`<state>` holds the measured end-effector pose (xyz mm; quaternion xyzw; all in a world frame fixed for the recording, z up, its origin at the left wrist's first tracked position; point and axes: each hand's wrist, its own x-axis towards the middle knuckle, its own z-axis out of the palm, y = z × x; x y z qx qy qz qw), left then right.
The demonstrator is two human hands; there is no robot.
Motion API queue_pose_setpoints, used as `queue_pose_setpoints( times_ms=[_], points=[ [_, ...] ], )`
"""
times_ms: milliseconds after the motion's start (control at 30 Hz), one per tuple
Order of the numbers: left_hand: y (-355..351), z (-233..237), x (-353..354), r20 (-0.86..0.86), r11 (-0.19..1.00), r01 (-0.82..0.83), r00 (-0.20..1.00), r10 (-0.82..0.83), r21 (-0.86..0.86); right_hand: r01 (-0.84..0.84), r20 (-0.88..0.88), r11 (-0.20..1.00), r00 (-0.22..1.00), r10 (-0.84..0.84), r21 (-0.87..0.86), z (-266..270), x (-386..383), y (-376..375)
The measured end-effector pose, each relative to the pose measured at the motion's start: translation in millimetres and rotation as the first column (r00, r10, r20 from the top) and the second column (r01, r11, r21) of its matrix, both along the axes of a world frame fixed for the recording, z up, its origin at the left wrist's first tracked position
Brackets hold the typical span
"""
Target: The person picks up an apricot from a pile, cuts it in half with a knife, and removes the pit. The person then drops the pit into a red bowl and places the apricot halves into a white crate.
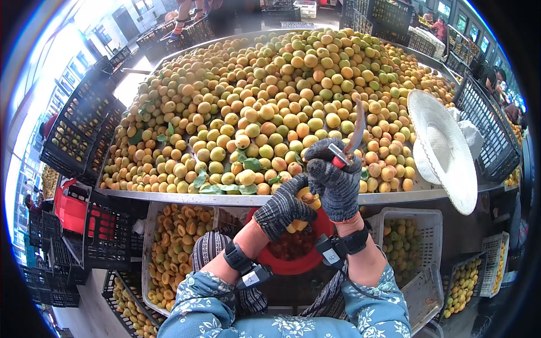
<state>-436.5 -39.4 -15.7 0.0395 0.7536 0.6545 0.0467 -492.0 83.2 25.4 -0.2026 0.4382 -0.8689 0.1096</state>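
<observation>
My left hand (282, 209), in a dark grey knitted glove, is closed around an apricot (308, 198) that shows orange flesh between the two hands. Close against it on the right, my right hand (337, 183), gloved the same way, grips a curved knife (359, 127) with a red handle. Its blade points up and away over the fruit. Below both hands sits a red basin (290, 266) with dark reddish-brown pieces in it. A large heap of whole apricots (276, 112) covers the metal table in front of me, with a few green leaves among them.
At my left stands a white crate of halved apricots (177, 248); at my right, a white crate (431, 228) holds greener fruit. A straw hat (451, 152) rests on the table's right edge. Black crates (79, 121) are stacked on the left. Other people are in the background.
</observation>
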Motion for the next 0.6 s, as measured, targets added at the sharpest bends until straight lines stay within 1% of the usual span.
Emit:
queue_pose_setpoints(
  times_ms=[33, 100, 167, 233, 267, 300, 367, 400, 433, 467, 500, 533, 567, 600],
  points=[
    [0, -3, -1, 0.0, 1.0, -0.001, 1.0, 0.001, -0.001, 0.033, -0.032, 0.999, 0.999, -0.032, 0.011, -1, 1, -3],
    [1, -7, -2, 0.039, 0.989, -0.011, 0.999, 0.006, 0.144, 0.045, -0.049, 0.999, 0.998, -0.044, 0.028, -3, 1, -6],
    [0, -4, 0, 0.066, 0.99, -0.019, 0.998, 0.01, 0.139, 0.002, -0.013, 1.0, 1.0, -0.001, 0.019, -4, 0, -7],
    [-2, 1, 0, 0.091, 0.991, -0.03, 0.996, 0.018, 0.131, 0.01, 0.102, 1.0, 0.995, -0.007, -0.025, -15, -11, -9],
    [-1, 3, 0, 0.115, 0.998, -0.054, 0.992, 0.05, 0.031, 0.004, 0.108, 0.995, 0.994, 0.006, -0.096, -21, -17, -11],
    [-1, 5, 0, 0.136, 0.994, -0.078, 0.987, 0.087, -0.071, 0.038, 0.204, 0.99, 0.979, -0.01, -0.138, -23, -20, -12],
    [2, -3, -2, 0.001, 0.99, -0.114, 0.993, 0.115, -0.087, 0.056, 0.272, 0.985, 0.962, -0.011, -0.161, -28, -22, -14],
    [2, -2, 0, -0.006, 0.983, -0.129, 0.992, 0.129, -0.127, 0.08, 0.392, 0.984, 0.92, -0.011, -0.161, -29, -25, -16],
    [3, 1, 1, -0.012, 0.976, -0.141, 0.99, 0.141, -0.166, 0.044, 0.44, 0.969, 0.895, 0.069, -0.242, -33, -28, -15],
    [5, 0, 1, -0.015, 0.975, -0.146, 0.989, 0.146, -0.167, 0.037, 0.469, 0.958, 0.877, 0.105, -0.285, -37, -31, -14],
    [7, -3, 1, -0.058, 0.973, -0.175, 0.984, 0.168, -0.153, 0.031, 0.494, 0.944, 0.858, 0.143, -0.327, -41, -33, -14],
    [9, -6, 2, -0.101, 0.97, -0.203, 0.977, 0.19, -0.137, 0.025, 0.492, 0.945, 0.858, 0.147, -0.326, -44, -33, -16],
    [9, -9, 1, -0.103, 0.969, -0.206, 0.976, 0.193, -0.136, 0.052, 0.543, 0.942, 0.827, 0.146, -0.333, -46, -33, -17],
    [9, -12, 1, -0.131, 0.959, -0.218, 0.972, 0.196, -0.182, 0.081, 0.594, 0.938, 0.792, 0.145, -0.337, -47, -33, -18]
  ],
)
